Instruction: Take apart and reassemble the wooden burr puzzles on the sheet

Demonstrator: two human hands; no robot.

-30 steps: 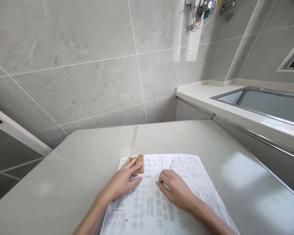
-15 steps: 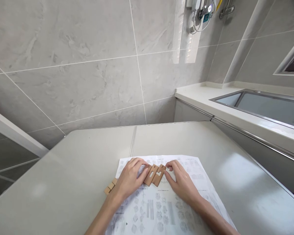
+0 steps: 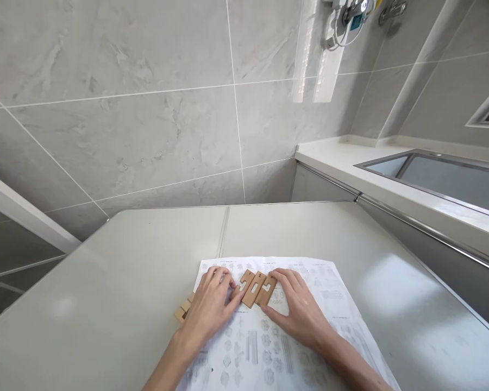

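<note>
Three flat wooden pieces with cut-out slots lie side by side in a slanted row on a printed paper sheet (image 3: pixel 277 358). My left hand (image 3: pixel 209 301) is closed at the left piece (image 3: pixel 249 276), its thumb and forefinger at that piece's left edge and covering part of it. Between them lies the middle piece (image 3: pixel 250 298), marked 2, with a straight slot. My right hand (image 3: pixel 299 307) spans the right piece (image 3: pixel 262 300), forefinger at the top end and thumb at the bottom. Small wooden blocks (image 3: pixel 180 314) sit beside my left wrist, partly hidden behind it.
The sheet rests on a pale table (image 3: pixel 146 260) with a seam. Grey wall tiles (image 3: pixel 146 141) rise behind it. To the right runs a white counter (image 3: pixel 330 157) with a sink (image 3: pixel 440 174). Pipes and cables (image 3: pixel 346 24) hang on the wall above.
My right thumb has moved down to the right piece's lower end, and its forefinger is on the top. My left hand has shifted left, uncovering more of the left piece. The view has moved slightly.
</note>
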